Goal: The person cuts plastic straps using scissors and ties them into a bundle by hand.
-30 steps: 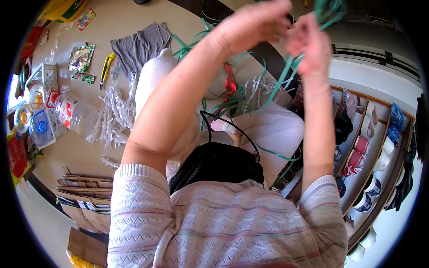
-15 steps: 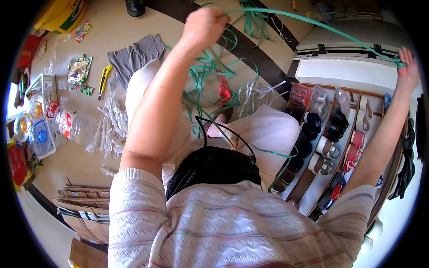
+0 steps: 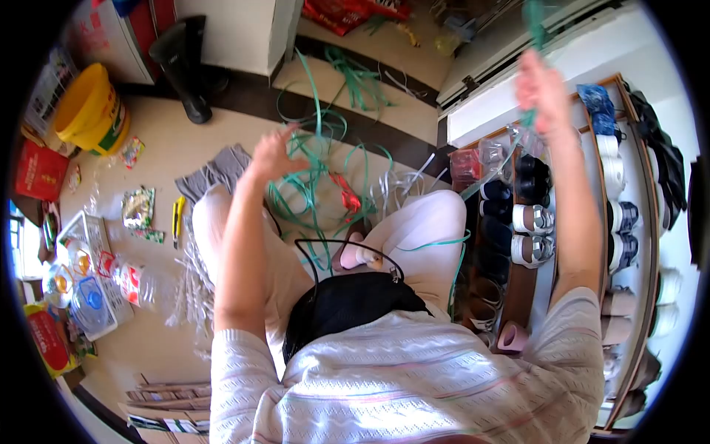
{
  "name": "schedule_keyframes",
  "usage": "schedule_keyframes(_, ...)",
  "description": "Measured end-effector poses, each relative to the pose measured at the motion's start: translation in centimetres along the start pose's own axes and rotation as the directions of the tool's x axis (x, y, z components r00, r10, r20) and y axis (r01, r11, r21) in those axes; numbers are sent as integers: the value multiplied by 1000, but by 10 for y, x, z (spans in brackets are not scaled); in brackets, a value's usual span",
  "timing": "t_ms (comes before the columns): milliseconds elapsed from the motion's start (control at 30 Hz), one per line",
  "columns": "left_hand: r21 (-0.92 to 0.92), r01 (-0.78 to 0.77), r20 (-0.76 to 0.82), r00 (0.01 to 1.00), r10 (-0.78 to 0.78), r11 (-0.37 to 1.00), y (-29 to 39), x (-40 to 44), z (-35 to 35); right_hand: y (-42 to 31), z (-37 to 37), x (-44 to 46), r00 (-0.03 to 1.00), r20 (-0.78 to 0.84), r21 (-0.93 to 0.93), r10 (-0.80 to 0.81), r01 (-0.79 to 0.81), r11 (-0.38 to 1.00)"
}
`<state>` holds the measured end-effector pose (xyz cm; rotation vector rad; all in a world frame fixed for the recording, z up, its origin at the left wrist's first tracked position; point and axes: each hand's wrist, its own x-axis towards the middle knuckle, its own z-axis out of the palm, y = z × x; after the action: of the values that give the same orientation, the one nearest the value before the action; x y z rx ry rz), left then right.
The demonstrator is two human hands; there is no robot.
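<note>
My right hand [image 3: 546,96] is raised at the upper right, its fingers closed round a green plastic packing strap [image 3: 535,26]; hand and strap are slightly blurred. Part of the strap sticks up above the fist and a bit shows below it. My left hand [image 3: 275,155] is over the floor in front of my left knee, thumb and fingers apart, holding nothing. Just beside it a green strap end [image 3: 310,89] stands up from a loose tangle of green straps [image 3: 296,194]. A red strip [image 3: 345,194] and white straps [image 3: 403,185] lie with the tangle.
On my right stands a shoe rack [image 3: 521,296] with several pairs of shoes. To the left are a yellow cutter knife [image 3: 177,220], grey cloth [image 3: 214,172], white basket [image 3: 111,296] with plastic bottles and yellow bucket [image 3: 92,111]. A black bag [image 3: 347,307] rests on my lap.
My left hand has come down and opened, letting go of the strap that was stretched between both hands. My right hand has moved inward and up, still gripping green strap. The view has shifted.
</note>
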<state>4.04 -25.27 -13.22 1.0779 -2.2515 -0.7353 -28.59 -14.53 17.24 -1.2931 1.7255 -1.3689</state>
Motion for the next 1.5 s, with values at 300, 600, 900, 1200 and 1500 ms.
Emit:
schedule_keyframes(300,-323,-150,-152,983,105,934,195,-84,-63,36,85,-108,844,518,95,140,-220,971)
schedule_keyframes(600,450,-596,84,769,634,665,306,-119,-100,-4,62,-175,457,835,-418,308,160,894)
schedule_keyframes(900,313,-389,232,916,328,866,316,-128,-74,12,31,-169,273,943,-250,192,195,948)
schedule_keyframes(1200,487,-517,179,848,499,704,279,-119,-59,41,36,-167,416,875,-342,250,163,926)
schedule_keyframes(1500,379,-322,53,944,327,868,279,-124,-16,43,22,-161,390,868,-352,307,46,935)
